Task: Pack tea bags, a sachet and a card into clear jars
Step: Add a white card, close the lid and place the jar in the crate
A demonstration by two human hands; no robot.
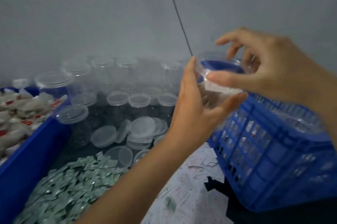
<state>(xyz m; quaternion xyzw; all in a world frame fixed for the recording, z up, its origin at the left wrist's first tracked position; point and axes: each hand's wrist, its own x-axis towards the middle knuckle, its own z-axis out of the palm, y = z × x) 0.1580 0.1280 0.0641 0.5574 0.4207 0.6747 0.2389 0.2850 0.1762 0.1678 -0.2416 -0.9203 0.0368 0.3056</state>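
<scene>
Centre right: left hand (pixel 193 107) is gripping a clear jar (pixel 211 97) above the blue crate (pixel 273 160) | right hand (pixel 273 70) is arching over its mouth, thumb pressing a white piece (pixel 221 87) in (actual pinch unclear) | progress: seemingly midway, with many empty jars (pixel 118 99) and loose lids (pixel 142 127) waiting mid-frame.

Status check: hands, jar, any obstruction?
Left hand grips clear jar by its side, right hand pinches its top. Jar held up at blue crate corner, pale contents inside, lid unclear. No obstruction seen.
</scene>
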